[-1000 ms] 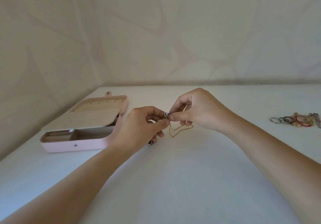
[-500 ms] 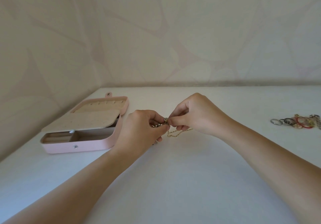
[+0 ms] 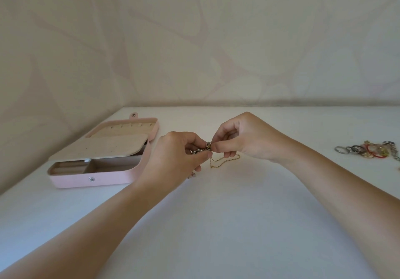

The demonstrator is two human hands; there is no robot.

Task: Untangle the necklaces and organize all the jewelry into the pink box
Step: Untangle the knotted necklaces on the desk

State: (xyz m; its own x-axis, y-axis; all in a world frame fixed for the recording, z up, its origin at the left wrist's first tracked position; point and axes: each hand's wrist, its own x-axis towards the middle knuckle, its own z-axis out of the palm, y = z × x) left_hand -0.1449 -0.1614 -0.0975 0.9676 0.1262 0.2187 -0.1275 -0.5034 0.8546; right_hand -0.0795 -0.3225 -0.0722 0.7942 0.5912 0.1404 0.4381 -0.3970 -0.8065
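"Locating the necklaces: where were they?"
"Centre of frame. The left hand (image 3: 175, 159) and right hand (image 3: 244, 138) each pinched the tangled necklaces (image 3: 207, 146); a gold chain (image 3: 225, 160) hung below."
"Handling?"
"Judged light, limp and snag-prone. The best hold was beside the knot, pulled gently. The pink box (image 3: 112, 179) stood open at left."

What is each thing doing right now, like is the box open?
pink box, open, lid laid back.
left hand, pinching the tangled necklaces.
right hand, pinching the same tangle.
gold chain, hanging loose below the hands.
jewelry pile, lying untouched, far right.
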